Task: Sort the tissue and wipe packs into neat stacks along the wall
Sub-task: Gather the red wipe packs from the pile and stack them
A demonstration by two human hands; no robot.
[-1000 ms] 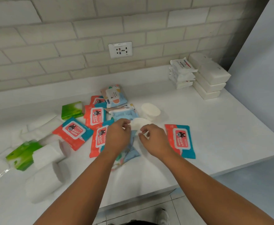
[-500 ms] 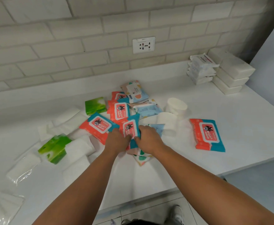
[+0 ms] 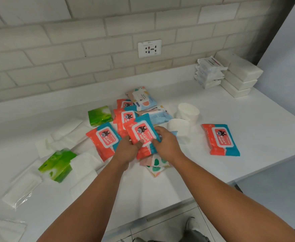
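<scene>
Half a second ago both hands lay flat on a wipes pack in the heap. Now that red-and-teal pack is tipped up off the heap, label toward the camera. The left hand pinches its near left corner, thumb on top. The right hand curls round its right edge. A second ago the hands were at the white roll, which now stands just right of the right hand.

A spotted pack lies under the hands. A lone red pack lies well apart on the right. At the far right two stacks stand against the wall, touching: crinkly white packs and plain white blocks.

The desk is bare between the lone red pack and those stacks, and in a strip along the wall behind the heap. Its front edge slants upward to the right, passing near the lone red pack.
</scene>
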